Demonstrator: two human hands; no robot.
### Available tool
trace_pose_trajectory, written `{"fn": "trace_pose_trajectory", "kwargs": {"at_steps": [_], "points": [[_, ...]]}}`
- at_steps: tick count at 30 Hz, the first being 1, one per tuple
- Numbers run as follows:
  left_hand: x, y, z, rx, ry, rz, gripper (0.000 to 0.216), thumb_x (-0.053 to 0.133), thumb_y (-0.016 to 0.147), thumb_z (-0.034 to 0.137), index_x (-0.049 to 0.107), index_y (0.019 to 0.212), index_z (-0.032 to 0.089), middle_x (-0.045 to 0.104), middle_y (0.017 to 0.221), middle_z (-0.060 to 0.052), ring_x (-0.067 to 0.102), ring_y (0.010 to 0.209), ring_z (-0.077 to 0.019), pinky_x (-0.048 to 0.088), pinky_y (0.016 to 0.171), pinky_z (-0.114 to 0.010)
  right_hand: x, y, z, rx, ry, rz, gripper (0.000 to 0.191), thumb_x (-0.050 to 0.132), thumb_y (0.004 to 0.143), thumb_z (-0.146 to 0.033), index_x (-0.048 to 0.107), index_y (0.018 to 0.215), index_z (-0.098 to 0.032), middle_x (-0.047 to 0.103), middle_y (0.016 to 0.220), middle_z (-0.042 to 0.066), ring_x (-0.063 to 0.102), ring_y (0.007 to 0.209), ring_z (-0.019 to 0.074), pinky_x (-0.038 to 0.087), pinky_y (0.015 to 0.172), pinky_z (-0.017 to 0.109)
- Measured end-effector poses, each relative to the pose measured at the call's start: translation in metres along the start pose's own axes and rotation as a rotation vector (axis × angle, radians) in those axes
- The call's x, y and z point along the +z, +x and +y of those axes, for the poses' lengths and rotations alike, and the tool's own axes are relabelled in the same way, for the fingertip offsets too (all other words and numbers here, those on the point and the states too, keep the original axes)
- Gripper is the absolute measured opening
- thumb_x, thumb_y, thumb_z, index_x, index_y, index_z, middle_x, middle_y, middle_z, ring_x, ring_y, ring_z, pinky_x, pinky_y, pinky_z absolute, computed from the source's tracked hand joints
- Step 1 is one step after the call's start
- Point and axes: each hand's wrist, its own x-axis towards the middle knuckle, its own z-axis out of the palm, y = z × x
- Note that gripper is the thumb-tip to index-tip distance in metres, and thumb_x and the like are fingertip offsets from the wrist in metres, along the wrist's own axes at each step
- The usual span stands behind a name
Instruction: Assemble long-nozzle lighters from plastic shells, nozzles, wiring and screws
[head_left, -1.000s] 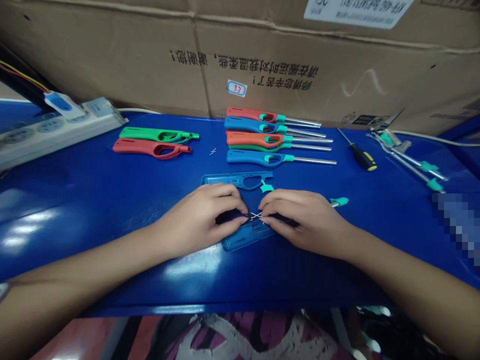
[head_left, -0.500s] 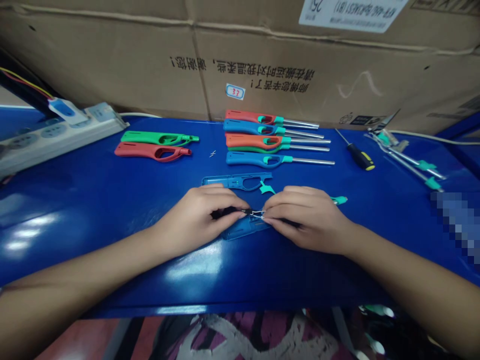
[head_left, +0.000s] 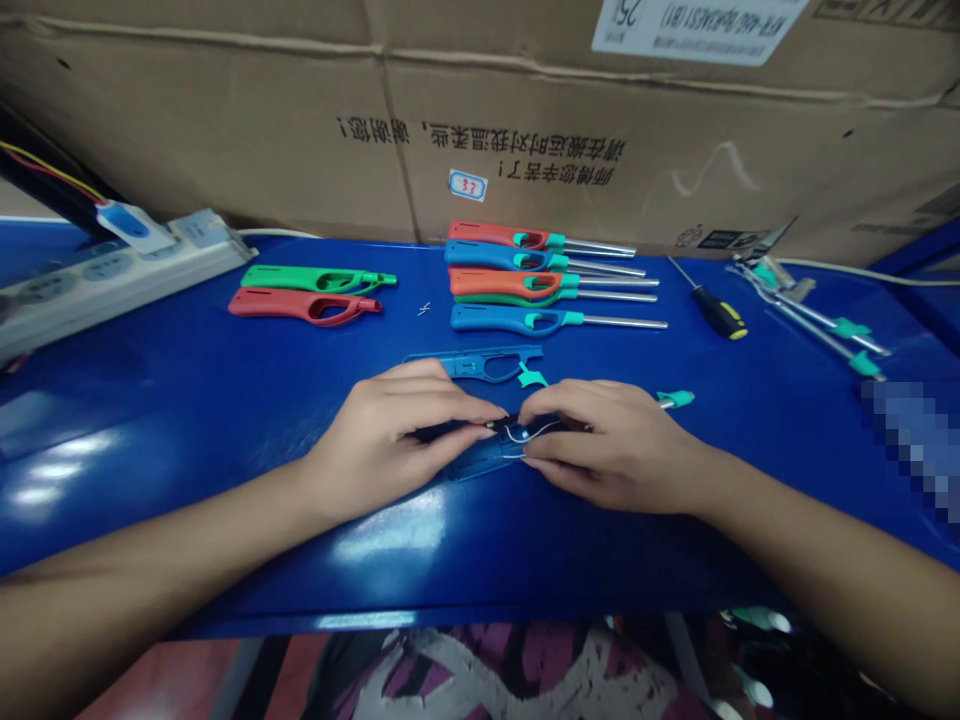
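Between the thumb and fingertips of my left hand (head_left: 412,430) is a small black part (head_left: 508,424), with thin white wires leading from it. My right hand (head_left: 619,445) has its fingers curled on a white wire (head_left: 541,431); the fingertips partly hide the hold. Beneath both hands lies one blue lighter shell half (head_left: 480,461), inner side up and partly covered. Just behind them is another blue shell half (head_left: 491,365) with a teal trigger (head_left: 532,377) at its right end. A metal tube with a teal tip (head_left: 679,399) sticks out behind my right hand.
Several long-necked lighters (head_left: 517,318) lie in a stack at the back. Green (head_left: 300,276) and red shells (head_left: 289,305) lie to their left, near tiny metal pins (head_left: 424,309). A screwdriver (head_left: 718,312), metal tubes (head_left: 825,325), a power strip (head_left: 105,275) and a large cardboard box (head_left: 300,120) surround the work.
My right fingers have spread slightly and shifted, so the white wires now sit further apart and curve. My left hand keeps its pinch on the black part.
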Motion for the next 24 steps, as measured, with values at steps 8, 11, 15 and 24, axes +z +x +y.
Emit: {"fn": "trace_pose_trajectory", "kwargs": {"at_steps": [8,11,15,24], "points": [[0.0013,0.0011,-0.0003,-0.01,-0.039,0.039,0.018,0.076,0.084,0.01,0.076,0.1,0.018,0.08,0.091,-0.002,0.069,0.075,-0.0122,0.054,0.074,-0.027,0.0024,-0.001,-0.0003,0.028,-0.031,0.061,0.014,0.059,0.096,-0.025,0.071,0.092,-0.02,0.069,0.113,0.006,0.066,0.097,0.0167,0.046,0.076,0.03],[0.0013,0.0011,0.0006,-0.047,-0.046,0.044,0.016,0.077,0.083,0.011,0.077,0.098,0.017,0.08,0.091,-0.003,0.068,0.075,-0.0123,0.053,0.073,-0.026,0.0012,-0.0007,-0.0005,0.053,-0.044,0.099,0.012,0.06,0.096,-0.025,0.071,0.092,-0.02,0.07,0.112,0.006,0.067,0.095,0.0163,0.047,0.075,0.029],[0.0026,0.0006,0.0029,-0.168,-0.1,0.049,0.014,0.077,0.082,0.012,0.079,0.095,0.018,0.08,0.089,-0.002,0.069,0.074,-0.0118,0.054,0.071,-0.023,0.0009,-0.0003,-0.0013,0.072,-0.053,0.104,0.011,0.06,0.096,-0.025,0.071,0.093,-0.021,0.071,0.114,0.005,0.069,0.094,0.0164,0.047,0.075,0.03],[0.0044,0.0024,0.0087,-0.487,-0.371,0.009,0.015,0.077,0.082,0.019,0.081,0.096,0.017,0.079,0.086,-0.005,0.067,0.065,-0.0122,0.051,0.056,-0.021,0.0047,0.0035,-0.0015,0.148,0.157,0.168,0.003,0.064,0.093,-0.019,0.067,0.093,-0.019,0.075,0.095,0.001,0.072,0.085,0.0131,0.049,0.072,0.027]]}}
